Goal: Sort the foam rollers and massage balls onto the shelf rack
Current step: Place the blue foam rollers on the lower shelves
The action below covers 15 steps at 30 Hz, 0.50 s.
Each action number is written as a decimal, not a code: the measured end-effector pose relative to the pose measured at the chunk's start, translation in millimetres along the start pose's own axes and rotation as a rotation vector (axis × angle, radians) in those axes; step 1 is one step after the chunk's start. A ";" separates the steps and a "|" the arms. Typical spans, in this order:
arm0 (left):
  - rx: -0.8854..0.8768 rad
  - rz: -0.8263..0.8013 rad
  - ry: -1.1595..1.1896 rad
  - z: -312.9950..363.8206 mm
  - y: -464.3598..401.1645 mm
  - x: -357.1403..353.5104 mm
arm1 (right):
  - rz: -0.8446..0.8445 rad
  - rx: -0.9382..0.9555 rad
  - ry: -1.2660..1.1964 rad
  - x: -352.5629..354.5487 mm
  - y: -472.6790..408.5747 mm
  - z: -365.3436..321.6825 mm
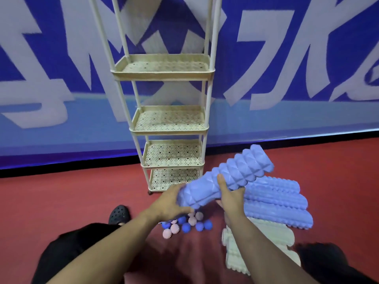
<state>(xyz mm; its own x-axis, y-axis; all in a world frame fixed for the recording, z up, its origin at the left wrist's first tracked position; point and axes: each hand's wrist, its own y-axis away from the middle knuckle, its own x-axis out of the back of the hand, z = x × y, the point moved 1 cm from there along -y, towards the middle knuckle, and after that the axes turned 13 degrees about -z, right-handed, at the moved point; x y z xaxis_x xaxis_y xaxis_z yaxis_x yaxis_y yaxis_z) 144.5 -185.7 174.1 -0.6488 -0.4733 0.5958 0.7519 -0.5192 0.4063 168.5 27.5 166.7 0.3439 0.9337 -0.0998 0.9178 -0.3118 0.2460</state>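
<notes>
Both bare arms reach forward; the left hand and right hand are closed in a grip, raised.

Large white characters are running across the blue banner hanging behind the shelf rack, but they are cropped at the frame edges, partly hidden by the rack's posts and blurred, so none can be read with certainty. To the rack's left and right only broken strokes are showing. No label, brand or number is showing on the rack itself.
</notes>
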 end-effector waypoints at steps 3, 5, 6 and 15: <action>0.027 0.065 -0.218 -16.6 1.8 8.3 | -0.021 -0.034 -0.112 -14.9 1.5 0.3; 0.075 0.100 -0.330 -29.1 -0.3 13.5 | -0.085 -0.089 -0.214 -23.5 6.6 -2.2; 0.093 0.111 -0.375 -33.2 -1.3 16.7 | -0.129 -0.127 -0.262 -25.8 7.0 -1.6; 0.172 0.080 -0.570 -55.5 -7.6 34.9 | -0.303 -0.424 0.052 -21.2 0.7 16.4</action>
<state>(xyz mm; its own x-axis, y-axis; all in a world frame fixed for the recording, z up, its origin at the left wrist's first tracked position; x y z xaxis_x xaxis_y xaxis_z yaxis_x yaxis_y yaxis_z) 109.7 -237.8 153.4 -0.4604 -0.0251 0.8874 0.8345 -0.3531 0.4230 165.1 4.6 153.2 0.0554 0.9817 -0.1820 0.8100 0.0623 0.5831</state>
